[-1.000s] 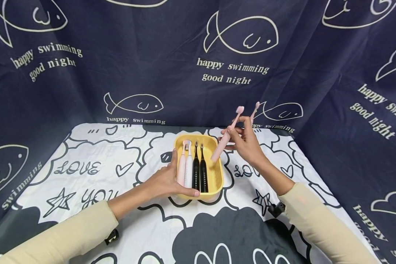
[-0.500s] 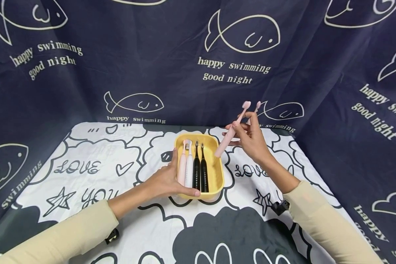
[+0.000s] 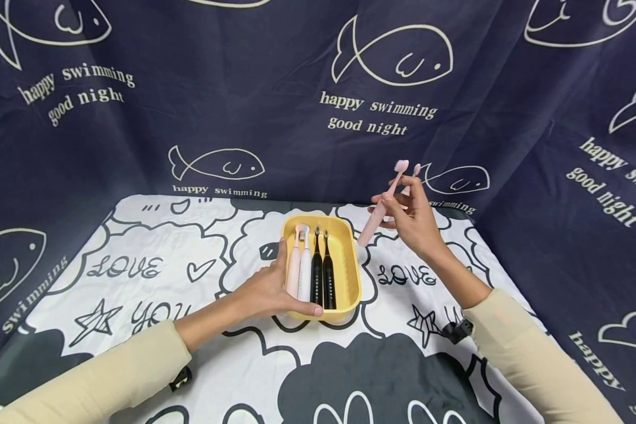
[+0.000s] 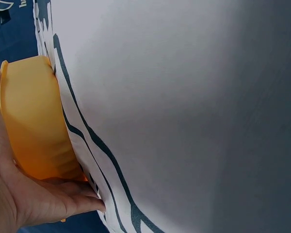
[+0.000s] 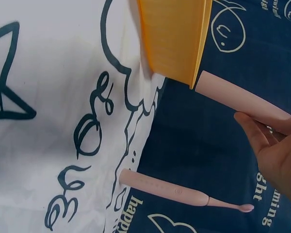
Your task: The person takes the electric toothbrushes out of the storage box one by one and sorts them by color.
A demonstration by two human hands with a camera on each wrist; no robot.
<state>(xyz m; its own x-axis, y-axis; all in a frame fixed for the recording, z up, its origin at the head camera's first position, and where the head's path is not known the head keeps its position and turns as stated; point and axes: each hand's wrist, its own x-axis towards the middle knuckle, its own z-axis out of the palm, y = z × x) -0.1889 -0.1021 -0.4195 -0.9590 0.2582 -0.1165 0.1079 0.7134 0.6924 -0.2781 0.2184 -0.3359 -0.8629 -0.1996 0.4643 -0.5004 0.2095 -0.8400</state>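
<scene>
My left hand (image 3: pixel 267 291) holds the near left corner of a yellow box (image 3: pixel 350 259), thumb over its front rim and a finger along the left wall. Inside lie, side by side, a pink electric toothbrush (image 3: pixel 294 268), a white one (image 3: pixel 304 271) and two black ones (image 3: pixel 328 274), heads pointing away. My right hand (image 3: pixel 416 227) pinches another pink electric toothbrush (image 3: pixel 373 227), head up and tilted, its base just right of the box. Behind that hand a further pink toothbrush (image 5: pixel 165 187) stands upright on the table, mostly hidden in the head view.
A white cloth with black drawings (image 3: pixel 191 265) covers the table. Dark blue curtains (image 3: pixel 275 88) with fish prints hang at the back and both sides. The box's right part, beside the black brushes, shows bare yellow floor.
My right hand has moved right and slightly up with the pink toothbrush, from over the box's right side to outside it. My left hand and the box stay put.
</scene>
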